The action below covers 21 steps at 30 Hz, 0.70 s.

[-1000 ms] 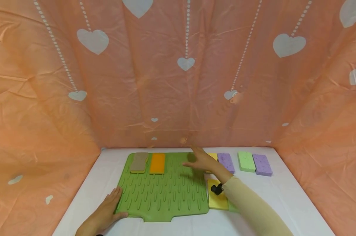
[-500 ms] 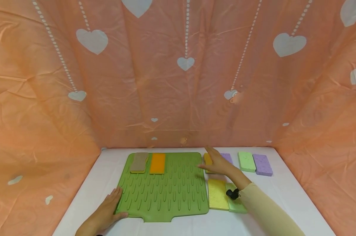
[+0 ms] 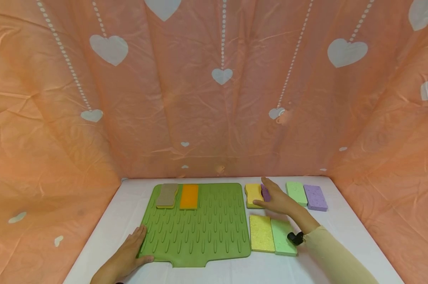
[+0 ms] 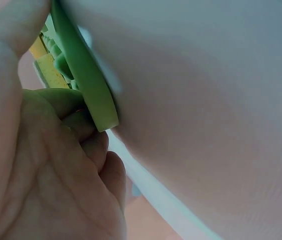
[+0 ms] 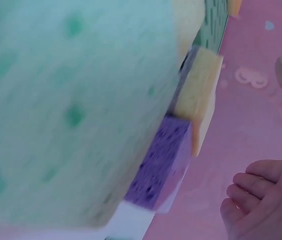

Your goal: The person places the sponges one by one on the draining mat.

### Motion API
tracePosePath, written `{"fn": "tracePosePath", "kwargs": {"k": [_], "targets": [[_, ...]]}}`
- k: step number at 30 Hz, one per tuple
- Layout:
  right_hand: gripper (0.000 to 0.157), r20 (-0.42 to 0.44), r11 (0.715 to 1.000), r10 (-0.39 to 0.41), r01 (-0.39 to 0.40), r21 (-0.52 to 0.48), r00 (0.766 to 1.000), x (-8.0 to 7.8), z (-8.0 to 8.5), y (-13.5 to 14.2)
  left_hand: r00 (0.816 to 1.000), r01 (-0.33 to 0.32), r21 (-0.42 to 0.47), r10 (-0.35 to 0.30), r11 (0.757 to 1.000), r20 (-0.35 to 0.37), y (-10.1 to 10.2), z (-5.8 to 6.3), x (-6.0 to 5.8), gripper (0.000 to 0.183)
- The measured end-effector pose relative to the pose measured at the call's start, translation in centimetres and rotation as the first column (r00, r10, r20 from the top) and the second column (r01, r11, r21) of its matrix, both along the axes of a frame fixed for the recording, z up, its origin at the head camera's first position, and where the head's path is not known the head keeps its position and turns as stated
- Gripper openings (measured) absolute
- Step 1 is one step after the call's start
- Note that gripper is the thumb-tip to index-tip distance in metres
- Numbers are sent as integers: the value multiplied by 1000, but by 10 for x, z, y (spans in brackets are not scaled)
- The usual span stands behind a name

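Note:
My left hand (image 3: 129, 247) rests at the near left corner of a green ridged mat (image 3: 203, 236), fingers along its side edge and thumb at its front edge. In the left wrist view its fingertips touch the mat's rim (image 4: 93, 97). My right hand (image 3: 279, 200) hovers over a purple sponge (image 3: 265, 193), covering most of it, with thumb and fingers spread apart. Just left of it lies a yellow sponge (image 3: 253, 196) with wavy sides. The right wrist view shows nothing between that hand's thumb and fingers (image 5: 253, 185); the purple sponge (image 5: 160, 162) lies away from them.
A grey-topped sponge (image 3: 167, 195) and an orange one (image 3: 189, 196) lie on the mat's far left. Right of the mat, a larger yellow sponge (image 3: 262, 233) adjoins a light green one (image 3: 283, 236). Farther back right lie another green sponge (image 3: 296, 192) and a purple one (image 3: 315, 198).
My right hand has moved right, from above the mat's far right corner to over the purple sponge, uncovering the wavy yellow sponge. My left hand has stayed in place.

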State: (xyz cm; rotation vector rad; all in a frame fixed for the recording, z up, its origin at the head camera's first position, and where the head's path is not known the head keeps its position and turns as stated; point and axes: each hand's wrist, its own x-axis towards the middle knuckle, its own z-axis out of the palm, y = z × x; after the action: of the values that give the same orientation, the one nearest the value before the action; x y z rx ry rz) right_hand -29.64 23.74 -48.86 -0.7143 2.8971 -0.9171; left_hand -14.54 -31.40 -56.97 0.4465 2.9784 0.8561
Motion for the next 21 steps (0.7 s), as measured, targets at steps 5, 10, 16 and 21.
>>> {"fn": "tracePosePath", "kwargs": {"k": [5,10,16,21], "targets": [[109,-9,999,-31,32,26,999,2,-2,17,1000,-12,-13,13,1000,9,0,1,0,115],[110,-6,997,-58,58,58,998,1,-8,35,1000,-5,5,5,1000,17,1,2,2,115],[113,18,994,-96,95,47,995,4,-9,52,1000,28,45,-28,999,3,0,1,3,115],[114,34,992,-114,112,49,993,8,-6,68,1000,19,12,-19,1000,-5,-1,-1,1,116]]}}
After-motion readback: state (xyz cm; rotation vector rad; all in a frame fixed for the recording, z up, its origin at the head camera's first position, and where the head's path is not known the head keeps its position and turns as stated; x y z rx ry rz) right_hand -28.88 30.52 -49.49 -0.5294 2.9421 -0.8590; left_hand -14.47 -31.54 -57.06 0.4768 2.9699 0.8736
